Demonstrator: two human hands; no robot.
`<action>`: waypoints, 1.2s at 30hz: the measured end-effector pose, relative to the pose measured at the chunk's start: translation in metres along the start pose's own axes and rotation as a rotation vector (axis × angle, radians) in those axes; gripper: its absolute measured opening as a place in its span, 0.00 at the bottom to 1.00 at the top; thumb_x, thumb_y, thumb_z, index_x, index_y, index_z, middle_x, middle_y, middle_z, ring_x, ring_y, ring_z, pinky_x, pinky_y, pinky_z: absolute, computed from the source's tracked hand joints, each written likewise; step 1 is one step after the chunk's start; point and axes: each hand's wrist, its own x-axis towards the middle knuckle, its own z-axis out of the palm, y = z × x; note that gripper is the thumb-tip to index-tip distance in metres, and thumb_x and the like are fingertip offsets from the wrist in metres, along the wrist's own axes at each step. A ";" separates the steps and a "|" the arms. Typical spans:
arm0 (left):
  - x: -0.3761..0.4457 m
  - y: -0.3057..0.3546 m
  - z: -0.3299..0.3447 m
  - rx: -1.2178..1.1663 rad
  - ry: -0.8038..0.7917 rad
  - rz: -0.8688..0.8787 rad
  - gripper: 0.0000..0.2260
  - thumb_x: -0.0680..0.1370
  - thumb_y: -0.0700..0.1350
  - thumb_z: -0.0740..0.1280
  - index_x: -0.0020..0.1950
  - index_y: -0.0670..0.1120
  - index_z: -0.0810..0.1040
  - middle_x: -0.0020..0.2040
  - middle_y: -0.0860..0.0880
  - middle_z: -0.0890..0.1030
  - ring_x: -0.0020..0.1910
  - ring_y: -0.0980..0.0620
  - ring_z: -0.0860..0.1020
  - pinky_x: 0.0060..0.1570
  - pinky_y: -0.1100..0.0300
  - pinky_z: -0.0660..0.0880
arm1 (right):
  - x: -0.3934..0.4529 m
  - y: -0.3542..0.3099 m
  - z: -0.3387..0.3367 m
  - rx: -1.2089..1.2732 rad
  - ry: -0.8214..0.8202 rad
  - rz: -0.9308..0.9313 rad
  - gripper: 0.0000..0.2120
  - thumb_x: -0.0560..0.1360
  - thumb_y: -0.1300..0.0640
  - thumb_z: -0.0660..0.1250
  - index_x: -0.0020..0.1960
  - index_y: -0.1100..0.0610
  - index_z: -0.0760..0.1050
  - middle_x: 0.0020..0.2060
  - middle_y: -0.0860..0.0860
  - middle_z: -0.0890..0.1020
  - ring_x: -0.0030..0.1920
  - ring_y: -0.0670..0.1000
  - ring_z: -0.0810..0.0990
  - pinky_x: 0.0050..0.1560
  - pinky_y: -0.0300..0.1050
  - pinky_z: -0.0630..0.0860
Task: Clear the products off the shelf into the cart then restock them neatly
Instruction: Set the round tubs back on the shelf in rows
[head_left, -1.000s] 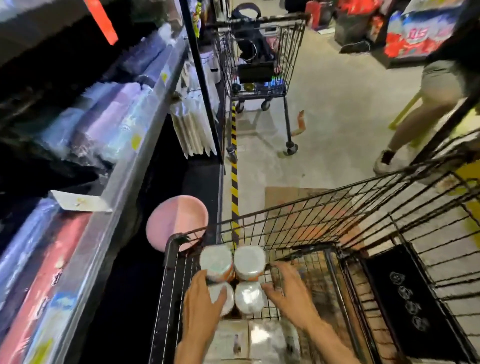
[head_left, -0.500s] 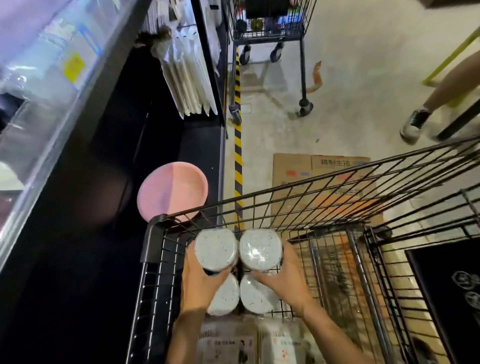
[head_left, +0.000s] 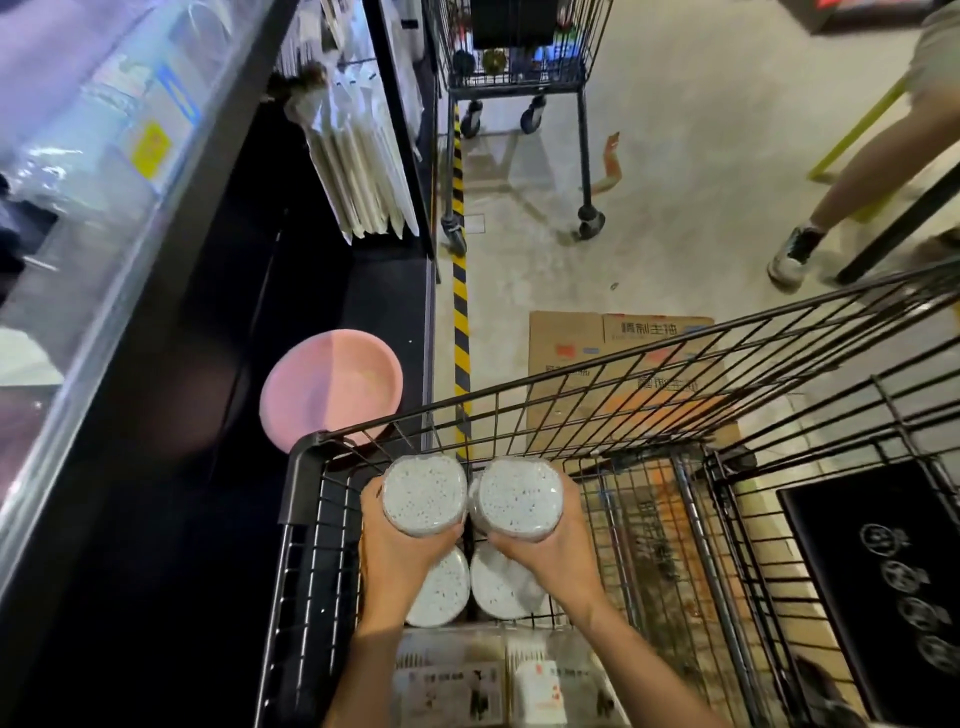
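Two clear round jars of white speckled granules are held above the front left corner of the black wire cart (head_left: 304, 467). My left hand (head_left: 400, 551) grips the left jar (head_left: 423, 493) and my right hand (head_left: 556, 545) grips the right jar (head_left: 519, 496). Two more such jars (head_left: 491, 584) stand in the cart below them, side by side. Flat packaged products (head_left: 498, 680) lie in the cart nearer to me. The shelf (head_left: 119, 249) with wrapped goods runs along the left.
A pink round basin (head_left: 327, 384) sits on the dark lower shelf just left of the cart. A flattened cardboard box (head_left: 618, 343) lies on the floor ahead. Another cart (head_left: 519, 78) stands further down the aisle. A person's leg and shoe (head_left: 795, 254) are at right.
Both hands closed on the two front jars and lifted them up from the cart. My view tilted downward and drew nearer to the cart.
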 end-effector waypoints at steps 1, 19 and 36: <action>-0.007 0.008 -0.001 -0.025 0.024 -0.009 0.42 0.54 0.44 0.84 0.65 0.47 0.69 0.59 0.52 0.76 0.59 0.55 0.75 0.60 0.54 0.74 | -0.005 -0.004 -0.003 0.005 -0.003 0.005 0.45 0.55 0.51 0.83 0.66 0.49 0.64 0.60 0.42 0.73 0.61 0.38 0.72 0.58 0.28 0.69; -0.210 0.151 -0.065 -0.243 0.279 0.171 0.39 0.54 0.39 0.83 0.62 0.49 0.72 0.57 0.52 0.77 0.58 0.55 0.76 0.53 0.62 0.76 | -0.133 -0.161 -0.125 -0.005 -0.183 -0.288 0.43 0.55 0.59 0.84 0.65 0.50 0.68 0.59 0.41 0.77 0.59 0.38 0.75 0.57 0.37 0.75; -0.553 0.164 -0.166 -0.277 0.794 0.226 0.35 0.55 0.40 0.82 0.60 0.42 0.74 0.53 0.44 0.80 0.53 0.46 0.80 0.45 0.51 0.81 | -0.377 -0.254 -0.179 0.074 -0.860 -0.541 0.42 0.51 0.53 0.82 0.61 0.45 0.68 0.52 0.31 0.78 0.53 0.31 0.76 0.45 0.24 0.72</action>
